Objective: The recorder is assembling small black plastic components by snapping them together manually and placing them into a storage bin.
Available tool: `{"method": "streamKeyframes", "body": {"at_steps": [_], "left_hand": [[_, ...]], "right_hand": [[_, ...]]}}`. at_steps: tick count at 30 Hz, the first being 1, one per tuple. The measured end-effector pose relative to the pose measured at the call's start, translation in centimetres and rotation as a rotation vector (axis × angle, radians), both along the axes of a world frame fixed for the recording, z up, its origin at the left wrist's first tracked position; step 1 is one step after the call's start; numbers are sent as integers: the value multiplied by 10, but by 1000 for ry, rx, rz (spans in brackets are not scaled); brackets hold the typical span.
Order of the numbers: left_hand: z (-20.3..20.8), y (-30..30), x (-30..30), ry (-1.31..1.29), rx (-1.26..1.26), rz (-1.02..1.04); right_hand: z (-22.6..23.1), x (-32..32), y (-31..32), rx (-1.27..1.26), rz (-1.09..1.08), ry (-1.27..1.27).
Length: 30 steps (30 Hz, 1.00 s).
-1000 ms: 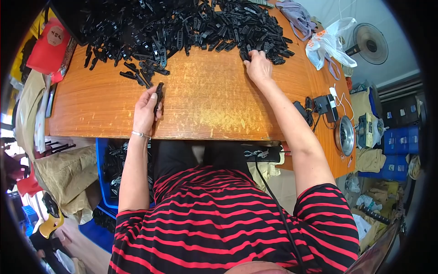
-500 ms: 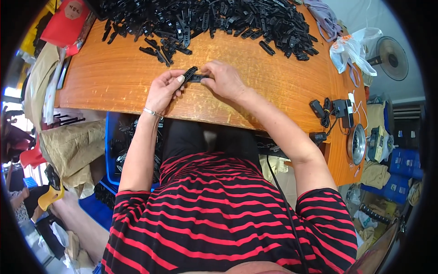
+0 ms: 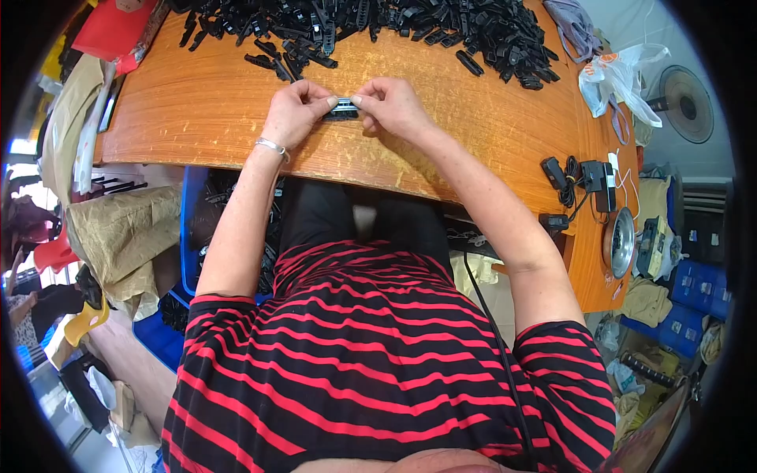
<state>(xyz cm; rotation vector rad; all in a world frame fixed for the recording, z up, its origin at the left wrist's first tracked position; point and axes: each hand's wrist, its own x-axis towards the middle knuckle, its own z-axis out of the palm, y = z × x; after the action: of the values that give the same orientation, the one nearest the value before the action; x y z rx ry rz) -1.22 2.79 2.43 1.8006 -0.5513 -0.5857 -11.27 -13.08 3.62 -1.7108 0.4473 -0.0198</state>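
A small, narrow black plastic part (image 3: 343,113) is held level between my two hands above the wooden table (image 3: 236,150), its upper edge catching the light. My left hand (image 3: 294,117) pinches one end between thumb and fingers. At the other end, the thumb and forefinger of my right hand (image 3: 400,110) close on it. Exactly what kind of part it is cannot be made out. Beyond my hands lies a large heap of similar black parts (image 3: 505,39), with several strays (image 3: 288,59) on its near left side.
Power adapters with cables (image 3: 579,183) and a metal bowl (image 3: 621,244) are at the table's right, below a white plastic bag (image 3: 619,83). A red packet (image 3: 118,27) lies far left. Under the left front edge, a blue crate (image 3: 188,236) holds black parts; brown paper (image 3: 126,236) hangs beside it.
The black pieces, earlier one tilted across another, now appear lined up level between both hands. My hands sit a little higher in the picture, and the whole view has shifted slightly.
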Motion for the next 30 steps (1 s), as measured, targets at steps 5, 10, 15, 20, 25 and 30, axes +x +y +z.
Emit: {"method": "streamKeyframes", "body": {"at_steps": [5, 10, 15, 20, 25, 30], "left_hand": [[-7, 1, -2, 65, 25, 64], [-13, 1, 0, 41, 43, 65], [-21, 0, 10, 1, 126, 30], [-14, -5, 21, -78, 333, -46], [-15, -4, 18, -205, 389, -38], [-10, -6, 5, -345, 440, 0]], "right_hand": [[-16, 7, 1, -157, -8, -11], [-20, 9, 3, -85, -22, -9], [-13, 11, 2, -86, -27, 82], [-15, 24, -9, -197, 33, 182], [5, 28, -8, -403, 107, 295], [-13, 27, -11, -628, 115, 204]]}}
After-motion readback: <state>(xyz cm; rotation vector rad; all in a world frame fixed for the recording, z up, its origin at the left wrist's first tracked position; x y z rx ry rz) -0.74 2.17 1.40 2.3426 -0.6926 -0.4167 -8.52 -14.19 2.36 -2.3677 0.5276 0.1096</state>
